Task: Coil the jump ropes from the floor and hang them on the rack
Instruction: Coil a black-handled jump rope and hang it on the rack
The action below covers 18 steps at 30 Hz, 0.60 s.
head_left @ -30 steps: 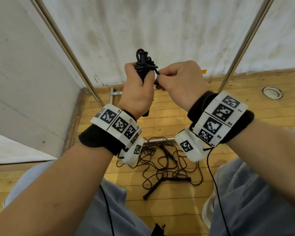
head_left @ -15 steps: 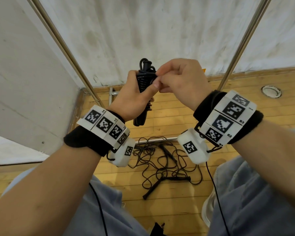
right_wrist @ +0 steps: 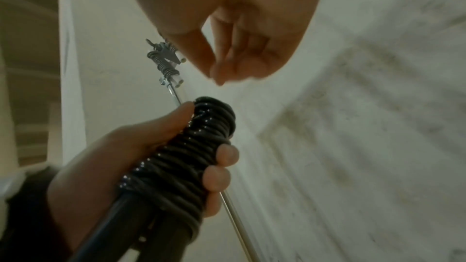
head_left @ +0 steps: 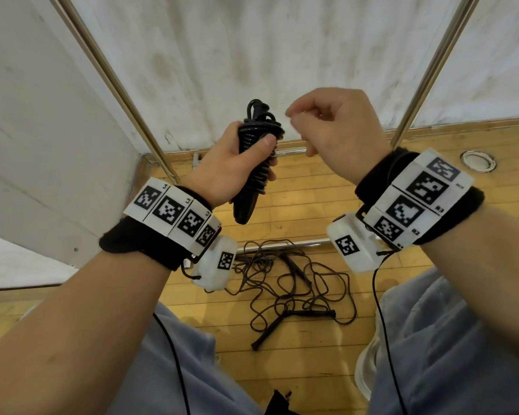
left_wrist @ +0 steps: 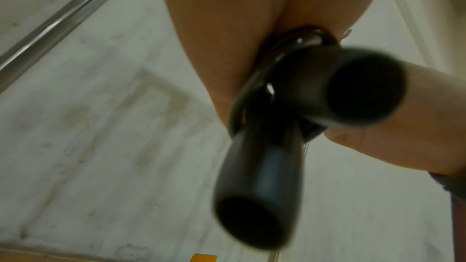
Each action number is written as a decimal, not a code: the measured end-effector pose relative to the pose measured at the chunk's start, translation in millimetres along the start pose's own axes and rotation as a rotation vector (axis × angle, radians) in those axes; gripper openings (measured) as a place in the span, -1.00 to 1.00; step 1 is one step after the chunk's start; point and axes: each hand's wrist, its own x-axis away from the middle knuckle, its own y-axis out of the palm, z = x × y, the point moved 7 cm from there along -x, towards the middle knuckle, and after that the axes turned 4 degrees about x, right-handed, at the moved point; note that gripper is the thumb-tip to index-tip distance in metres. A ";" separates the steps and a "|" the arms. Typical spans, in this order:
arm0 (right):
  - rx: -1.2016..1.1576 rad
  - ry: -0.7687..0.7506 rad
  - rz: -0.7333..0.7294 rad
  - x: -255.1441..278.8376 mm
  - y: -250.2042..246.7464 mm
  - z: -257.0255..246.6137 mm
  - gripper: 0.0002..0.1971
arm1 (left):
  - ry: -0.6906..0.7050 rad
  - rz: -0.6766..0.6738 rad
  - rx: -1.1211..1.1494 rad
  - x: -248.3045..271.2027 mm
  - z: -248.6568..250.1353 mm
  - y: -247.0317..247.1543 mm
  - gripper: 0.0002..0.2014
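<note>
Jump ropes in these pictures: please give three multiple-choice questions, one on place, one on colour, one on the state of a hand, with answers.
1. Where do the uncoiled ropes lie?
A. on the wooden floor
B. on the rack
C. on a table

2. What colour is the coiled jump rope?
A. red
B. black
C. yellow

3. What does the right hand hold?
A. a handle
B. a rack pole
C. nothing

Answers:
1. A: the loose ropes sprawl on the floor.
2. B: the coiled jump rope in the left hand is black.
3. C: the right hand is curled beside the rope, apart from it.
</note>
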 end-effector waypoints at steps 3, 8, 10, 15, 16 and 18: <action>0.152 -0.142 -0.188 2.2 16.5 -6.1 -0.84 | -0.028 -0.018 0.032 2.7 1.3 -0.1 -0.67; 0.302 -0.271 -0.168 1.4 19.0 -11.3 -0.88 | -0.049 -0.044 0.012 5.4 2.1 5.0 -0.65; 0.333 -0.293 -0.164 2.1 19.1 -11.3 -0.88 | -0.055 -0.049 0.013 6.0 2.4 6.0 -0.65; 0.366 -0.326 -0.142 4.1 16.6 -10.8 -0.91 | -0.036 -0.065 0.062 6.8 4.3 7.4 -0.66; 0.370 -0.331 -0.133 4.7 16.1 -11.1 -0.92 | -0.023 -0.065 0.057 7.0 5.1 8.0 -0.66; 0.383 -0.345 -0.120 6.0 16.6 -11.6 -0.94 | 0.003 -0.064 0.041 6.9 5.3 10.1 -0.70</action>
